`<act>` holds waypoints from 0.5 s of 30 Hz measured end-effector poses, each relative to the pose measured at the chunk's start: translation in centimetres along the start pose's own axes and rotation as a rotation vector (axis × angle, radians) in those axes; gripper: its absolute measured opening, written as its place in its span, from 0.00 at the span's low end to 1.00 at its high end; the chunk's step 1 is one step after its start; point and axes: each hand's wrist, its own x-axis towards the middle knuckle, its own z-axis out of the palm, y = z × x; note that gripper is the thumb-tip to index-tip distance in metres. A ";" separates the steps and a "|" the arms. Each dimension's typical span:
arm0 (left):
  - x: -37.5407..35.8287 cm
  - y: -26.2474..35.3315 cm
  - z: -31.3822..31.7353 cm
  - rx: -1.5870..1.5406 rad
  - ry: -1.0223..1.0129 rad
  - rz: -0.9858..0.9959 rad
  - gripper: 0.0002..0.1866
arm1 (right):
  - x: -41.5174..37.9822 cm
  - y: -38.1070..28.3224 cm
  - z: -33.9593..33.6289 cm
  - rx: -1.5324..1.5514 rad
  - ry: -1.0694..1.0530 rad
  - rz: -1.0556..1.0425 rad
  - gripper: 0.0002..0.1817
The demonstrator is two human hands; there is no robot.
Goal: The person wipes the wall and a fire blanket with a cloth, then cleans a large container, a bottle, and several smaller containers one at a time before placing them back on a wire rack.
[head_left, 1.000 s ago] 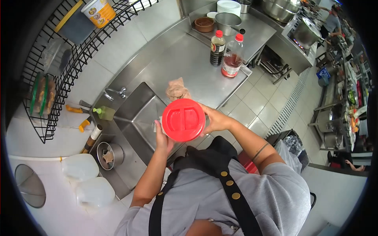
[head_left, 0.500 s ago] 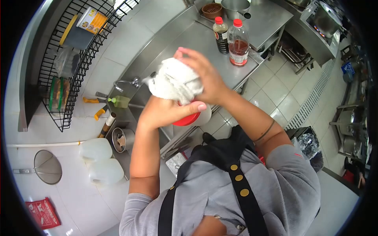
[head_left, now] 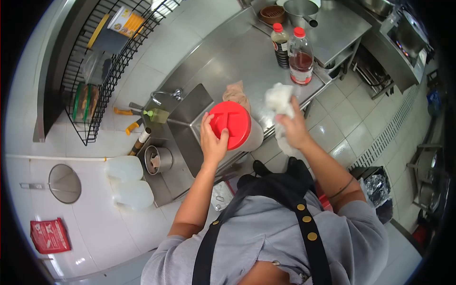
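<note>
A white container (head_left: 256, 136) with a round red lid (head_left: 238, 119) stands at the front edge of the steel counter, beside the sink. My left hand (head_left: 213, 146) grips it at the lid, thumb on top and fingers around the left edge. Off to the right, my right hand (head_left: 296, 128) is closed on a bunched white cloth (head_left: 279, 99), part of which hangs below the hand. The cloth is apart from the container. Just behind the lid lies a crumpled beige cloth (head_left: 236, 91) on the counter.
Two red-capped bottles, one dark (head_left: 280, 47) and one reddish (head_left: 301, 59), stand farther back. The sink (head_left: 190, 107) with its faucet (head_left: 176, 94) is at left. Nearby are a metal pot (head_left: 164, 159), translucent jugs (head_left: 133, 194) and a wire shelf (head_left: 107, 78).
My right hand has moved right and down with the white cloth, away from the container. My left hand now rests on the red lid, and the beige cloth has come into view.
</note>
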 end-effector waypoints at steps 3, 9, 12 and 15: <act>-0.2 -1.0 0.8 -0.250 0.057 -0.038 0.35 | 2.9 -4.0 5.1 -0.691 -0.251 -0.366 0.33; -0.2 -1.7 2.6 -0.721 0.331 -0.216 0.39 | 5.7 0.3 12.4 -0.957 -0.817 -0.746 0.37; -1.0 -1.9 2.4 -0.729 0.390 -0.224 0.38 | 6.0 0.6 12.6 -0.902 -0.756 -1.048 0.35; -0.4 -1.8 3.2 -0.665 0.395 -0.230 0.37 | 7.7 -1.5 12.6 -0.863 -1.086 -0.786 0.25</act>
